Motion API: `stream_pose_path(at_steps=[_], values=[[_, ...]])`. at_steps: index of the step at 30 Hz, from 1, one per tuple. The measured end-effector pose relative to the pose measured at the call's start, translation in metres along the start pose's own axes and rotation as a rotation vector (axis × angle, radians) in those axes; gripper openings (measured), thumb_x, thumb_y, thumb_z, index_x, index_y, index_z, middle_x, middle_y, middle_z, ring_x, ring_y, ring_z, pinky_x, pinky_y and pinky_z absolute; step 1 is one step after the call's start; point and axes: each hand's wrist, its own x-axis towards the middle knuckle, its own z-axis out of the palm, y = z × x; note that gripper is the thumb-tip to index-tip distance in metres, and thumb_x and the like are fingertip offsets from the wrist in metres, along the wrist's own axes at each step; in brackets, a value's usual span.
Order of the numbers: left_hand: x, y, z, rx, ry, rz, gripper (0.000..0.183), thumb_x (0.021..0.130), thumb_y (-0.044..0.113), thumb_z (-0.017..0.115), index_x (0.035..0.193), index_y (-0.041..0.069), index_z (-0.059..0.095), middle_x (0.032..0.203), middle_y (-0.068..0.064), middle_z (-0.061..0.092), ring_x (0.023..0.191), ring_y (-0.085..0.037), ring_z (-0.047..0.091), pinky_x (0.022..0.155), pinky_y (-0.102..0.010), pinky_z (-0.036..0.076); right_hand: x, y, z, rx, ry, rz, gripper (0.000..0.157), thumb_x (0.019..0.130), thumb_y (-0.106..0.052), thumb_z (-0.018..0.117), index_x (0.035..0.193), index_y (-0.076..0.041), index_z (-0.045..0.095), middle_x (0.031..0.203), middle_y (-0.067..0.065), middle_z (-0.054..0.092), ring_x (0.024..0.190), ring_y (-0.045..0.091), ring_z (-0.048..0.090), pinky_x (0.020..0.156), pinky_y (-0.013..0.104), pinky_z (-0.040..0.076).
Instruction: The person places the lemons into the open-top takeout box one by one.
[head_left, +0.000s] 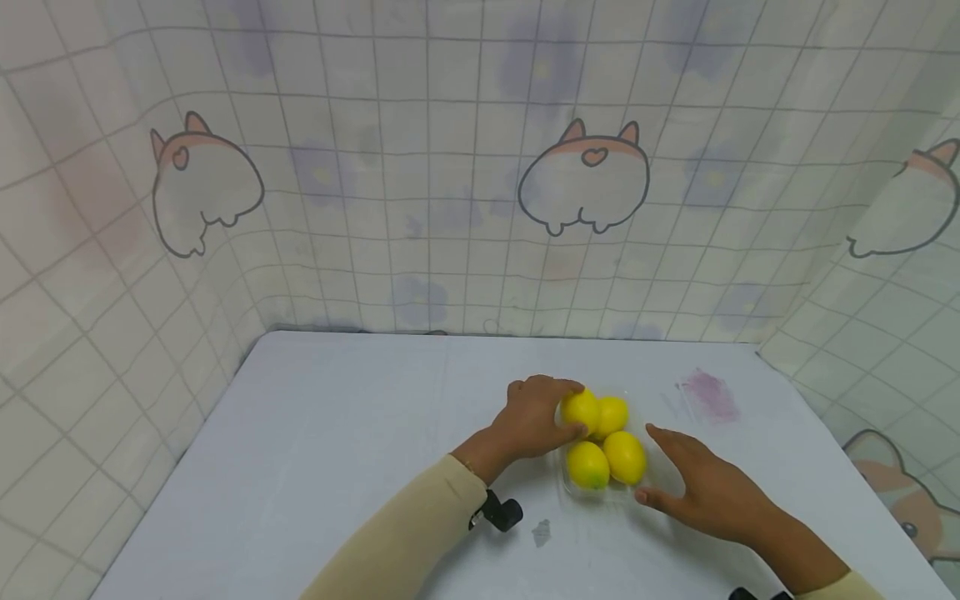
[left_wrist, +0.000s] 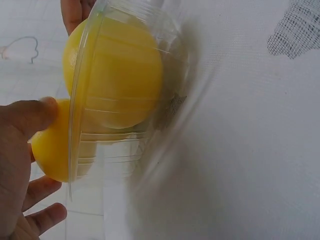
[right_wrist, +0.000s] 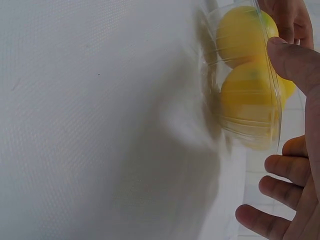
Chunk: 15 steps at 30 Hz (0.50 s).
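Several yellow lemons are grouped in a clear plastic container on the white table. My left hand reaches in from the left and grips the far-left lemon, thumb on its near side and fingers on its far side. In the left wrist view, that lemon stands partly above the container's rim, with the thumb pressed on it. On the other side, my right hand holds nothing, its thumb and fingers spread beside the container. The right wrist view shows its fingers extended.
A faded pink patch marks the table at the back right. A small grey patch lies near the container's front. Behind and beside the table hangs a grid-patterned cloth with cartoon animals.
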Motion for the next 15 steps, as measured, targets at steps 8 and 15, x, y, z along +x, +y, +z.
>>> stream_pose_path(at_steps=[8, 15], values=[[-0.0018, -0.0009, 0.0011, -0.010, 0.029, -0.015, 0.055, 0.100, 0.057, 0.058, 0.147, 0.029, 0.056, 0.145, 0.006, 0.056, 0.135, -0.018, 0.048, 0.103, -0.047, 0.034, 0.0009, -0.0007, -0.0005, 0.020, -0.055, 0.027, 0.105, 0.084, -0.078, 0.062, 0.159, -0.009, 0.036, 0.152, 0.024, 0.045, 0.135, 0.048, 0.047, 0.097, 0.070, 0.045], [-0.0021, 0.0024, -0.0020, 0.017, 0.003, -0.035, 0.051, 0.097, 0.052, 0.066, 0.142, 0.028, 0.061, 0.143, 0.010, 0.059, 0.132, -0.020, 0.050, 0.101, -0.047, 0.033, 0.0014, 0.0001, -0.0021, 0.032, -0.060, 0.013, 0.105, 0.083, -0.077, 0.064, 0.158, -0.009, 0.038, 0.152, 0.023, 0.047, 0.135, 0.047, 0.047, 0.097, 0.069, 0.045]])
